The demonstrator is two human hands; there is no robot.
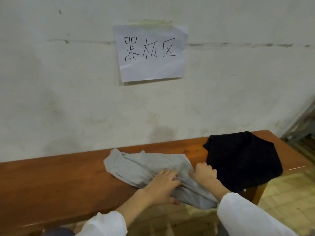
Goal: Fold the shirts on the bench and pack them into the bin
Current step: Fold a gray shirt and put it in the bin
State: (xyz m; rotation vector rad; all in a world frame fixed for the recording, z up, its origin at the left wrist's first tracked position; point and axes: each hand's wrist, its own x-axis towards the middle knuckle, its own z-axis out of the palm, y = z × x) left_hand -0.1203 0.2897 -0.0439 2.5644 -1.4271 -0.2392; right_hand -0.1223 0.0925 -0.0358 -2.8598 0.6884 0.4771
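Observation:
A crumpled grey shirt (136, 166) lies on the brown wooden bench (51, 181), its lower end hanging over the front edge. My left hand (162, 184) rests on it with fingers spread, the thumb tucked under the cloth at the bench edge. My right hand (204, 173) bunches the grey cloth at its right side with curled fingers. A black shirt (242, 155) lies loosely on the right end of the bench, draping over the front edge. No bin shows in this view.
A white wall rises right behind the bench with a taped paper sign (150, 51). A metal frame (301, 126) stands at the far right. Tiled floor (289, 193) lies below the bench's right end.

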